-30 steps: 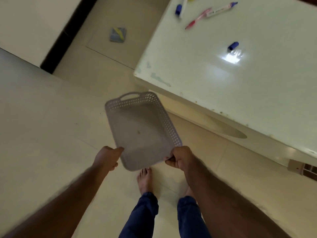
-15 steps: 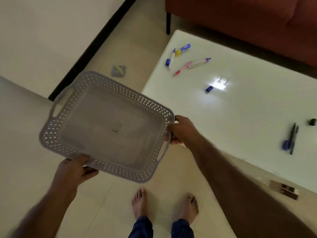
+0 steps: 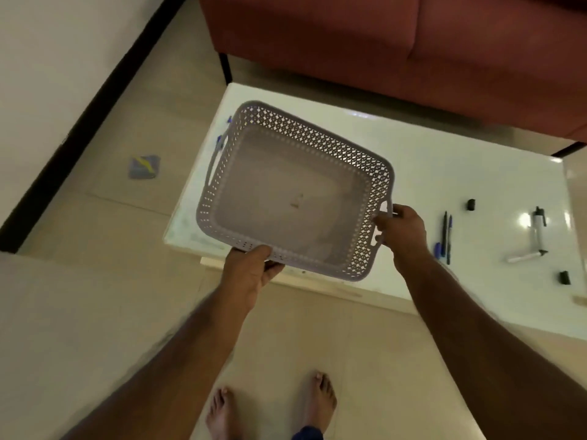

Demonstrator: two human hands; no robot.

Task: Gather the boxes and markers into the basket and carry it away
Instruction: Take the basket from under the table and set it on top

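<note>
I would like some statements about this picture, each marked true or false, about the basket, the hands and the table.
1. Both hands hold the basket. True: the left hand grips its near rim, the right hand its handle.
2. The basket has markers inside. False: it holds none.
3. Pens lie on the table, to the right of the basket. True.
4. The sofa is blue. False: it is reddish-brown.
5. The person wears shoes. False: the feet are bare.
</note>
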